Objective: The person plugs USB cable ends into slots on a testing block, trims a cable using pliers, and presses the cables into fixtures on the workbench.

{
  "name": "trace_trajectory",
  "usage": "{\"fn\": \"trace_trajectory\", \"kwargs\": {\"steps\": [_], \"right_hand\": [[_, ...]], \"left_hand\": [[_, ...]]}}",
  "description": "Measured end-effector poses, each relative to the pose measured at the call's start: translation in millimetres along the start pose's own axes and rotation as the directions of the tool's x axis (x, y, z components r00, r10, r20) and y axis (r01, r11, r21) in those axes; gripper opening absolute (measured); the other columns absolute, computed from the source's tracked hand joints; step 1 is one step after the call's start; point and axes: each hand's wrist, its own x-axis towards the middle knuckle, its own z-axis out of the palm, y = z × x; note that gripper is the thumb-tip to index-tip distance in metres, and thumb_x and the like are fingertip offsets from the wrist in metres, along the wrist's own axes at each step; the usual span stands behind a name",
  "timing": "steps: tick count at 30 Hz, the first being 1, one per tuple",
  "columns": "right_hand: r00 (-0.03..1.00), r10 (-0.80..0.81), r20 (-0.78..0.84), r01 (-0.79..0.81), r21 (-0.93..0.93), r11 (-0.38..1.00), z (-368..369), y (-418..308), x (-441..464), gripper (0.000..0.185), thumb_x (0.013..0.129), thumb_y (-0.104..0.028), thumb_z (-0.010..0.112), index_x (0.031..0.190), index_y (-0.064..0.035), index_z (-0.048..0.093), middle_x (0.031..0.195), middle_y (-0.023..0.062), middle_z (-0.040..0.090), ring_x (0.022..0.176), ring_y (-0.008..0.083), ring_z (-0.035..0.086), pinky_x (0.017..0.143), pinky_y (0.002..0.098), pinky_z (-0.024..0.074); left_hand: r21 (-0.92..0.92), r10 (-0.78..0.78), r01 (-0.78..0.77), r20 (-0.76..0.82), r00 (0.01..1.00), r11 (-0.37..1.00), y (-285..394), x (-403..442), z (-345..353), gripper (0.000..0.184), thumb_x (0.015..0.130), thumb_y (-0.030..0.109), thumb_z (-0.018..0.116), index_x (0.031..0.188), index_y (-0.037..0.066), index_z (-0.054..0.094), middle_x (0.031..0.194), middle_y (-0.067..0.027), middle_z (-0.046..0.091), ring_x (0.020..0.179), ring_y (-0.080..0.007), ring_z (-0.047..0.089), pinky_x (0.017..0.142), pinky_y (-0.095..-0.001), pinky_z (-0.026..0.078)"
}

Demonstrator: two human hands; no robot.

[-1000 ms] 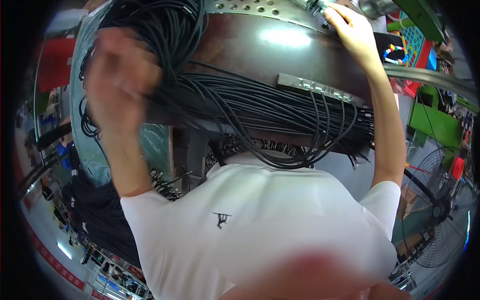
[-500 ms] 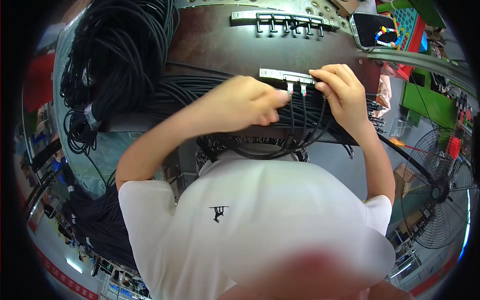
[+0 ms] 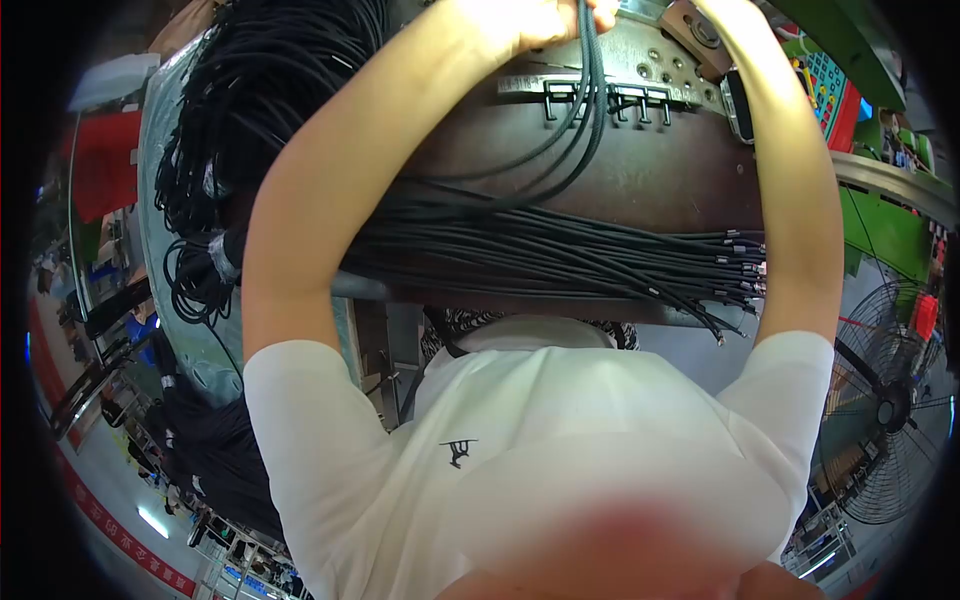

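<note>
At the top edge of the head view my left hand (image 3: pixel 548 22) is closed around a few black cables (image 3: pixel 592 85). They hang from it and curve down to the left. The far ends of these cables are cut off by the frame. My right forearm (image 3: pixel 795 170) stretches up to the top right, and the hand itself lies beyond the edge. Below my left hand a narrow metal bar with black clips (image 3: pixel 650 95) lies on the dark table, partly crossed by the cables.
More black cables (image 3: pixel 560 245) lie along the front of the brown tabletop (image 3: pixel 660 180), metal-tipped ends at right. A large coiled cable heap (image 3: pixel 260 90) stands at left. Behind the bar is a perforated metal plate (image 3: pixel 640 45). A fan (image 3: pixel 890 400) stands at right.
Both hands have moved up and forward from the front of the table. Cables that hung near my lap now hang from my left hand, and the second metal bar has left its place.
</note>
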Motion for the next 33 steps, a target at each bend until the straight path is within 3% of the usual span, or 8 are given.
{"fn": "trace_trajectory", "kwargs": {"steps": [3,5,7,9,11,13,25,33], "right_hand": [[0.999,0.04,0.014,-0.039,-0.064,0.997,0,13,1,0.027,0.096,-0.022,0.05,0.106,-0.0014,0.063,0.105,0.0213,0.064,0.093,0.032,0.06,0.084,0.0418,0.0477],[0.999,0.041,-0.004,-0.041,-0.012,0.999,11,29,-2,0.027,0.097,-0.021,0.046,0.105,-0.0009,0.062,0.104,0.0222,0.063,0.092,0.0331,0.06,0.084,0.043,0.0475],[0.99,-0.132,-0.047,0.125,-0.135,0.983,-5,16,-37,0.031,0.097,-0.016,0.04,0.113,-0.0017,0.061,0.11,0.0233,0.063,0.1,0.0379,0.06,0.09,0.0442,0.046],[0.881,-0.462,-0.096,0.441,-0.185,0.878,-13,-5,-59,0.033,0.094,-0.014,0.042,0.119,-0.0037,0.06,0.116,0.0235,0.062,0.105,0.0364,0.06,0.094,0.042,0.0455],[0.959,-0.284,-0.006,0.282,-0.094,0.955,-17,-15,-61,0.037,0.091,-0.012,0.044,0.123,-0.0055,0.059,0.119,0.0231,0.061,0.109,0.0347,0.06,0.095,0.041,0.0456],[0.966,-0.252,0.062,0.259,-0.171,0.951,-18,-13,-57,0.036,0.087,-0.012,0.049,0.121,-0.0048,0.06,0.117,0.0228,0.062,0.106,0.0356,0.06,0.093,0.0427,0.0466],[0.973,0.219,0.075,-0.229,0.432,0.872,-14,8,-58,0.044,0.078,-0.022,0.072,0.114,0.0013,0.061,0.101,0.0172,0.065,0.09,0.0316,0.062,0.083,0.0384,0.0507],[0.98,-0.183,-0.074,0.193,0.155,0.969,-54,14,-118,0.043,0.088,-0.01,0.065,0.128,0.0002,0.054,0.133,0.0165,0.055,0.122,0.0235,0.054,0.103,0.0318,0.0383]], "left_hand": [[-0.335,-0.132,0.256,0.352,0.927,0.907,-8,8,-23,0.032,0.103,0.025,0.038,0.097,0.001,0.059,0.073,-0.0049,0.059,0.06,-0.0147,0.056,0.054,-0.0249,0.049],[0.224,-0.101,0.173,-0.298,0.949,0.959,14,-27,31,0.034,0.103,0.028,0.04,0.099,0.0,0.06,0.077,-0.0065,0.062,0.06,-0.0158,0.058,0.055,-0.0267,0.051],[0.932,0.307,-0.087,-0.027,0.951,0.351,29,-40,-6,0.033,0.097,0.029,0.052,0.111,0.001,0.061,0.092,-0.0123,0.068,0.076,-0.0183,0.066,0.068,-0.0327,0.055],[0.804,0.553,-0.049,0.45,0.701,-0.592,38,-58,14,0.032,0.094,0.024,0.054,0.117,0.002,0.059,0.097,-0.0154,0.068,0.087,-0.0224,0.067,0.077,-0.0338,0.054],[0.586,0.404,-0.177,0.717,0.569,-0.791,20,-31,-1,0.026,0.093,0.019,0.053,0.11,0.003,0.065,0.102,-0.0172,0.068,0.092,-0.0293,0.065,0.083,-0.0356,0.051],[0.96,0.546,-0.281,0.236,0.804,0.0,27,-29,5,0.024,0.093,0.018,0.053,0.103,0.002,0.067,0.101,-0.0181,0.068,0.093,-0.0295,0.065,0.084,-0.0364,0.051],[0.965,0.528,0.036,0.111,0.842,-0.26,27,-28,-26,0.025,0.082,0.027,0.06,0.093,0.006,0.068,0.091,-0.0151,0.067,0.085,-0.0321,0.063,0.079,-0.0502,0.046],[0.675,0.334,-0.059,0.437,0.835,-0.735,2,-104,38,0.04,0.091,0.009,0.054,0.13,0.001,0.051,0.117,-0.015,0.06,0.111,-0.0301,0.055,0.098,-0.0409,0.043]]}}
